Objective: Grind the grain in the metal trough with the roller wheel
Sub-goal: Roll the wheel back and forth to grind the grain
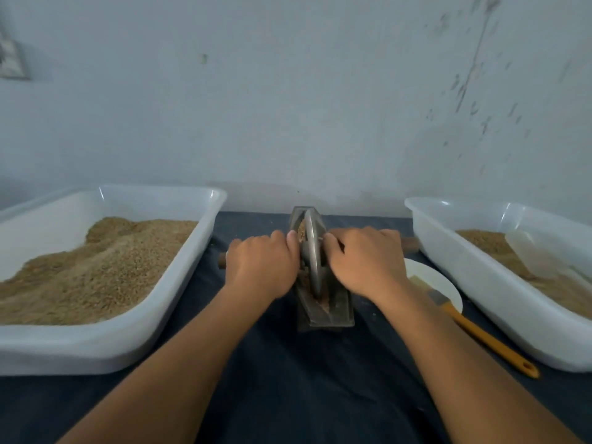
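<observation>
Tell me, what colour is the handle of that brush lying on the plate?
Orange: the brush handle shows clearly in the head view, beside the right tub.

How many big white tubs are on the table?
2. One white tub sits on the left, heaped with grain. The other white tub sits on the right, also holding grain, and runs past the picture's edge. None seem hidden.

Both forearms outstretched, left grip (pixel 261 265) and right grip (pixel 366 259) knuckles-up, fingers curled.
</observation>
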A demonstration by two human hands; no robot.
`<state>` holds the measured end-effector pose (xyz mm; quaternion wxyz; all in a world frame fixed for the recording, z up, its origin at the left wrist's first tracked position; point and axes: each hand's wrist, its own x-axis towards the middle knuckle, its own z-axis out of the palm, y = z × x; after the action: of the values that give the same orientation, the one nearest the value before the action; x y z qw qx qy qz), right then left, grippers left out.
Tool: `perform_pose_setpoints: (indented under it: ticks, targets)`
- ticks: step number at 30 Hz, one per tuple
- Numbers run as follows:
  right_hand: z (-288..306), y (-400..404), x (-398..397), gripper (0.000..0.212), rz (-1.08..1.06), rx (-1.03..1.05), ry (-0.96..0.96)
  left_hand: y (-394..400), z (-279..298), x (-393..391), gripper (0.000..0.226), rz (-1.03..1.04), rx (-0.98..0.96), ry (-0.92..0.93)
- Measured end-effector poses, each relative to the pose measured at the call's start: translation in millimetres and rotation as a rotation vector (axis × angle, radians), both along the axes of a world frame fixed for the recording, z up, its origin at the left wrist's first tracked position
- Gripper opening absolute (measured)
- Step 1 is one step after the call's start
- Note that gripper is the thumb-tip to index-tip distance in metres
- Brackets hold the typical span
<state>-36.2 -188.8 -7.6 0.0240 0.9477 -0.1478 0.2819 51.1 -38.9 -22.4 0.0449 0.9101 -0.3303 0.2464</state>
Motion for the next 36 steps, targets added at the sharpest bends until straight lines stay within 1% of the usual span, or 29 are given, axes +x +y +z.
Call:
perform_pose_setpoints:
  ticks: [2,7,10,19,23,26,28,32,36]
  targets:
    - [0,1,-5,0.046,0.011,-0.001,-0.007,3,-2,-3,0.023,-0.026,-0.043,0.006]
    - [0,0,-6,0.044,0.041,0.049,-0.011,4,-7,-6,0.043,0.012,-0.125,-0.035]
    - [-2,-4,-1,0.045,0.055,0.071,0.002,0,-8,-4,0.049,0.047,-0.146,-0.052]
    - [-8,-19,26,0.049,0.052,0.088,0.054,-16,-5,21,0.050,0.035,-0.090,0.030]
    - [-8,-26,38,0.050,0.046,0.120,0.083,-28,1,39,0.039,0.039,-0.046,0.065]
    - [-7,-33,50,0.054,0.025,0.147,0.120,-37,4,51,0.035,0.044,-0.011,0.056]
    - [-6,-38,57,0.055,0.012,0.161,0.154,-42,5,56,0.035,0.053,-0.015,0.051]
    - [-3,-45,73,0.053,0.005,0.182,0.186,-49,7,71,0.035,0.085,-0.021,0.109]
    - [2,-51,89,0.055,-0.019,0.177,0.213,-55,9,82,0.047,0.087,-0.032,0.123]
